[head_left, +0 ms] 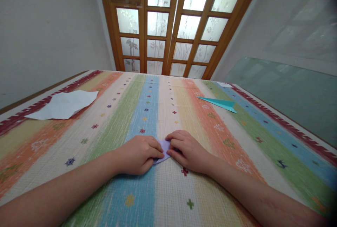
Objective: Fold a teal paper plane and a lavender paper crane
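Head view: lilac paper (164,149), mid-bench (237,156), pinned flat between left hand (139,155) and right hand (188,151), fingers curled down pressing it, apparently to set a crease. Teal paper plane (219,103) lies apart.

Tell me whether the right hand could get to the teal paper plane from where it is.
Probably yes: the right hand rests on the lilac paper, and only bare striped tablecloth lies between it and the teal paper plane.

Home room, wooden frosted-glass doors (173,26), striped tablecloth (147,107)
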Motion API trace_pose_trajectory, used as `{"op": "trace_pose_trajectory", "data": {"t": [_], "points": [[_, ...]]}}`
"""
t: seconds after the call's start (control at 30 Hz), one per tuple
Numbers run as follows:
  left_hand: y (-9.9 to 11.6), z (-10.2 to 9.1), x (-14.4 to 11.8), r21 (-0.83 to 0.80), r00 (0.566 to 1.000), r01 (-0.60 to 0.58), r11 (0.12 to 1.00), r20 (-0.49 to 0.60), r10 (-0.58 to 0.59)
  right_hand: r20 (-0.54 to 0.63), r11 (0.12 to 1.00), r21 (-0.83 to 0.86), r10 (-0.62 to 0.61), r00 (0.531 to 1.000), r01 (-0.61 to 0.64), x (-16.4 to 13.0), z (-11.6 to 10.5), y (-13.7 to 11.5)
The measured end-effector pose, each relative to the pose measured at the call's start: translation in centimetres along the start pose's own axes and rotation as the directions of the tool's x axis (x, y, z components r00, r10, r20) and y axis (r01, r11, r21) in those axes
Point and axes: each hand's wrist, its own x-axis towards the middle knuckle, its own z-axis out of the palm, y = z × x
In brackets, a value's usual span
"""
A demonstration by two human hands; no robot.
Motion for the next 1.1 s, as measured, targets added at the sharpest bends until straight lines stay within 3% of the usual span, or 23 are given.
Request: {"op": "trace_pose_trajectory", "data": {"t": [0.73, 1.1], "points": [[0.80, -0.44, 0.18, 0.181, 0.996, -0.084, 0.980, 0.053, 0.076, -0.005, 0.999, -0.033, 0.014, 1.000, -0.014, 0.12, 0.16, -0.31], [0.57, -0.63, -0.24, 0.065, 0.998, -0.058, 0.996, 0.006, 0.058, -0.014, 1.000, -0.016, 0.005, 1.000, -0.005, 0.14, 0.08, -0.33]]}}
